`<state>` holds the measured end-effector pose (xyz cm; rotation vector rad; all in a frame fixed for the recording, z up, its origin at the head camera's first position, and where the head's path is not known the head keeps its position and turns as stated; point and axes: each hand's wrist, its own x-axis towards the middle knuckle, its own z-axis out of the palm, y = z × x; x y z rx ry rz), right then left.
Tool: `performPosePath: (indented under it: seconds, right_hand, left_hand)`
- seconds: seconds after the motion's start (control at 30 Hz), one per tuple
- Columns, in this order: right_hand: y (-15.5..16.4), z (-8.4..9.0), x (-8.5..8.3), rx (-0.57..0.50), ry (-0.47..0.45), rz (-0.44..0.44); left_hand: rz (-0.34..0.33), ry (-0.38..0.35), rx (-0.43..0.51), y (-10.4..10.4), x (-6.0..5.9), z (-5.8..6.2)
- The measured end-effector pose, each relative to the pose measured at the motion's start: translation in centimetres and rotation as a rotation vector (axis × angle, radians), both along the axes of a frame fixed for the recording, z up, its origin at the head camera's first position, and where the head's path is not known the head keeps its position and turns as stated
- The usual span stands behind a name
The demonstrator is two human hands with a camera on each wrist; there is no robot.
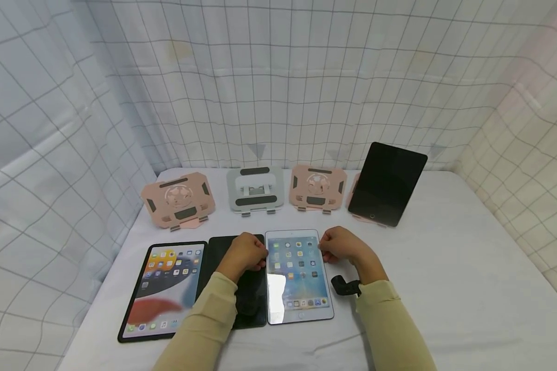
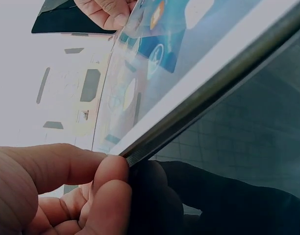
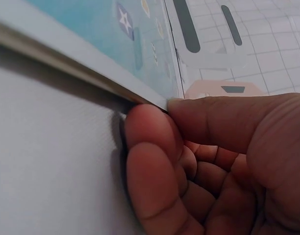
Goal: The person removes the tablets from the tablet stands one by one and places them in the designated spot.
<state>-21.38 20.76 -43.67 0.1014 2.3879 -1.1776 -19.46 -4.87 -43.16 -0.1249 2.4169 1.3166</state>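
Note:
A white-framed tablet (image 1: 299, 278) with a lit screen of app icons lies in front of me, its upper part between my two hands. My left hand (image 1: 246, 252) pinches its left edge between thumb and curled fingers, above a dark-screened tablet (image 1: 220, 250) lying alongside. On the opposite edge, my right hand (image 1: 345, 245) pinches with thumb and fingertips. In the right wrist view, the fingertips (image 3: 147, 127) sit against the underside of the white edge (image 3: 81, 61). Whether the tablet is lifted off the cloth is hard to tell.
Another lit tablet (image 1: 167, 288) with a black frame lies at the left. Along the back stand a pink stand (image 1: 178, 198), a grey stand (image 1: 255, 190) and a second pink stand (image 1: 317, 188). A black-screened tablet (image 1: 387, 183) leans on a further pink stand at the right.

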Motion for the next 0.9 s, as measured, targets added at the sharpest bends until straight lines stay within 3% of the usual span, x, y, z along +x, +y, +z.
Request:
performPosePath:
  seconds: [0.37, 0.9]
  right_hand:
    - [-0.20, 0.10, 0.15, 0.001, 0.004, -0.023]
    - [-0.22, -0.18, 0.25, 0.034, 0.042, -0.011]
  left_hand:
    - [0.024, -0.011, 0.032, -0.31, -0.23, -0.11]
    - [0.028, -0.011, -0.003, -0.08, -0.20, -0.02]
